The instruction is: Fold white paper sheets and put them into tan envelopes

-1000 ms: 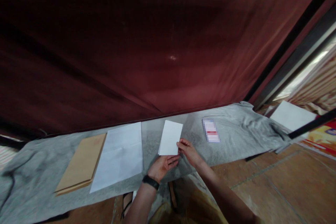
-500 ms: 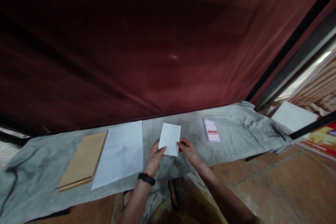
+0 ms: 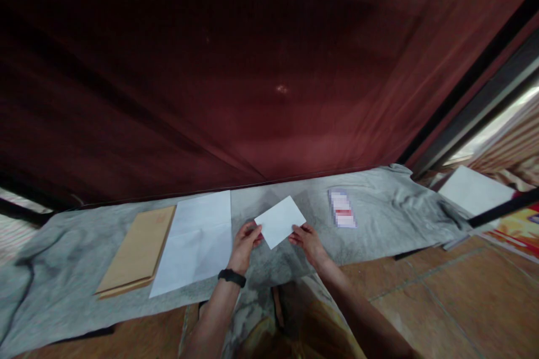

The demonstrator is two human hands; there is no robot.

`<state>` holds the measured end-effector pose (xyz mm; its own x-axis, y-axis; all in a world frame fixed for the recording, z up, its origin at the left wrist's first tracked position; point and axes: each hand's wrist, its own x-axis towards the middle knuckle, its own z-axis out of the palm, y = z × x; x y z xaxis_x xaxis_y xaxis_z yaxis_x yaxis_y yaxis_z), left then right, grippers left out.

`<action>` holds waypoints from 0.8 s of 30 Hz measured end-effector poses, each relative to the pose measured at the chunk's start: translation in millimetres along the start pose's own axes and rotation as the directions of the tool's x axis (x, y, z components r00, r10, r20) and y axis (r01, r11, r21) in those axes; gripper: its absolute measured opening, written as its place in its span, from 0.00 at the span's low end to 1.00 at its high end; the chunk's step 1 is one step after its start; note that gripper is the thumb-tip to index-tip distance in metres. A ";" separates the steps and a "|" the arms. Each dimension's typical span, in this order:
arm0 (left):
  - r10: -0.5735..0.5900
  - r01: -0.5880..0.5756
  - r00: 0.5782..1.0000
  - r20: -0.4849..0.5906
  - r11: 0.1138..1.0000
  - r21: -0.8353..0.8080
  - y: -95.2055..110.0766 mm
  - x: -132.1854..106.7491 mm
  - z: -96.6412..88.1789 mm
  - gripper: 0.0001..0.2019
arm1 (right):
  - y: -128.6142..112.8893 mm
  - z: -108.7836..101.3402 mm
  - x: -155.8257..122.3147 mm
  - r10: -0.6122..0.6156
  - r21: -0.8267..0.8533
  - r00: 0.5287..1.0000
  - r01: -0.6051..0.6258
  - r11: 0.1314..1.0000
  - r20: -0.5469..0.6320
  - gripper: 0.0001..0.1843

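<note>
Hands: left hand and right hand each pinch the small white paper.
Nearer hand: neither; both touch it.
Paper's place: between the hands and a bit past them, over the gray cloth; I can't tell if paper and cloth touch.
Long way: slanted, from the left hand off to the far right.
Sides: big white sheet on the left, blurry little pack on the right.
Corners: one points back nearby, one at the red curtain.
</note>
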<state>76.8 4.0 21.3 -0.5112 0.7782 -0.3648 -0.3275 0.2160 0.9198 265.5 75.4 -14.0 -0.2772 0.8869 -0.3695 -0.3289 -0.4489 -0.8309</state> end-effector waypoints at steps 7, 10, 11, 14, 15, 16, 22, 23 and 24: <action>-0.055 0.052 0.995 0.077 0.998 0.039 -17.3 -12.5 5.4 0.23 | 12.2 -1.3 1.1 0.038 0.043 0.999 -0.036 0.998 -0.031 0.22; -0.035 0.030 0.997 0.071 0.998 0.061 -19.4 -9.6 5.6 0.20 | 13.4 -2.9 1.4 0.040 0.042 0.999 -0.039 0.998 -0.022 0.21; -0.026 0.021 0.997 0.067 0.998 0.066 -19.3 -7.9 5.3 0.19 | 13.1 -3.5 1.5 0.039 0.048 0.999 -0.038 0.998 -0.026 0.21; -0.001 -0.003 0.998 0.059 0.998 0.069 -17.6 -2.6 3.4 0.16 | 10.8 -5.3 1.7 0.031 0.060 0.998 -0.028 0.998 -0.061 0.20; 0.004 -0.008 0.998 0.057 0.998 0.065 -16.9 -1.3 2.6 0.16 | 9.6 -6.0 1.8 0.026 0.056 0.997 -0.022 0.998 -0.072 0.21; 0.008 -0.011 0.998 0.056 0.998 0.060 -16.4 -0.4 2.0 0.15 | 8.2 -6.8 2.0 0.022 0.048 0.996 -0.018 0.999 -0.083 0.21; -0.043 0.044 0.996 0.075 0.999 -0.009 -20.1 -5.6 7.5 0.16 | -7.9 -8.8 7.1 -0.016 0.044 0.991 0.021 0.999 -0.132 0.20; -0.058 0.061 0.995 0.085 0.998 -0.032 -22.0 -8.1 10.9 0.17 | -10.9 -7.5 7.6 -0.022 0.056 0.993 0.028 0.998 -0.113 0.20; -0.071 0.077 0.993 0.093 0.995 -0.058 -24.0 -10.8 15.0 0.17 | -13.2 -5.4 7.6 -0.025 0.061 0.996 0.030 0.998 -0.083 0.19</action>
<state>102.1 -0.7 5.3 -0.4103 0.8125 -0.4141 -0.4109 0.2407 0.8793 272.6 88.7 -8.0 -0.1932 0.9039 -0.3818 -0.3919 -0.4278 -0.8145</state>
